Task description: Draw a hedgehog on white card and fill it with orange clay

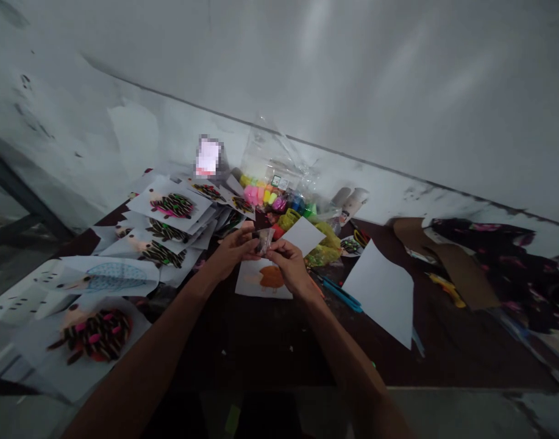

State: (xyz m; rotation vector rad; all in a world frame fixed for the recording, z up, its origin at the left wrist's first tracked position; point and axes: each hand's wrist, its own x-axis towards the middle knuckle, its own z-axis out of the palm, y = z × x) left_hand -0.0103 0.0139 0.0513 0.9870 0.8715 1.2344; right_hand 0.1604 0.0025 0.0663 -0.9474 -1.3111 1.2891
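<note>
Between both hands is a small clear plastic packet [264, 239] with something brownish inside; its exact contents are too small to make out. My left hand [237, 247] pinches its left side, with the fingers closed. The fingers of my right hand [284, 259] are closed on its right edge. Just below the hands, a white sheet with an orange hedgehog drawing [270, 277] lies on the dark table [252, 341]. Part of that sheet is covered by my right hand.
Finished-looking hedgehog pictures [174, 204] are piled on the left. Behind the hands stand a plastic bag of colourful clay [270, 192] and a yellow bag [325, 247]. To the right lie blue scissors [341, 294], white paper [380, 292], a yellow cutter [448, 289] and dark floral cloth [512, 262].
</note>
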